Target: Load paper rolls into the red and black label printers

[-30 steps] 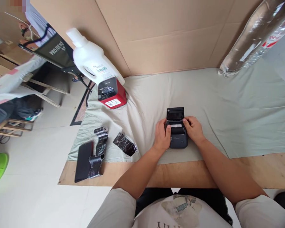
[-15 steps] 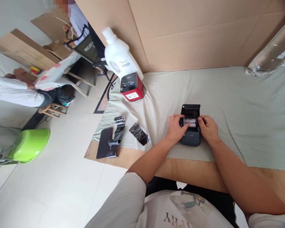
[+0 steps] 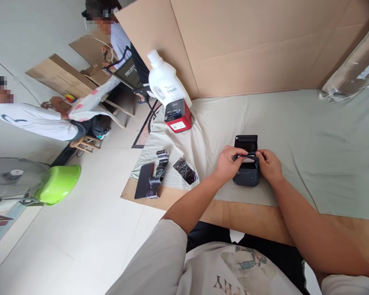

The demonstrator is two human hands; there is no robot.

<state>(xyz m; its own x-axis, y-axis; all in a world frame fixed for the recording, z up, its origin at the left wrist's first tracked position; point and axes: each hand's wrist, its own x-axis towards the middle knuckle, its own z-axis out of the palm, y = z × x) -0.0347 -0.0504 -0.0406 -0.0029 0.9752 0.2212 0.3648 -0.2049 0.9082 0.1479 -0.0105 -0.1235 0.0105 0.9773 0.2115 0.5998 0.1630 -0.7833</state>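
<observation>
A small dark label printer (image 3: 246, 178) lies on the cloth with its lid (image 3: 246, 143) raised. Inside its compartment a pale paper roll (image 3: 248, 165) partly shows. Thumb and fingers of my left hand (image 3: 229, 164) pinch a thin dark strip (image 3: 249, 157) that stretches across the roll. My right hand (image 3: 269, 164) is curled against the printer's right edge, its fingertips by the strip's other end; the exact contact there is hard to make out.
Left on the table are a phone (image 3: 144, 180), curled dark label strips (image 3: 162, 163), a flat dark piece (image 3: 185, 171), a red-black box-shaped device (image 3: 178, 116) and a white jug (image 3: 167, 82). Cardboard (image 3: 249, 49) stands behind. A wrapped roll (image 3: 350, 65) lies back right. Two people sit farther left.
My left hand has lifted slightly from the roll and now pinches a dark strip across it. The right hand stays by the printer. The view has shifted left.
</observation>
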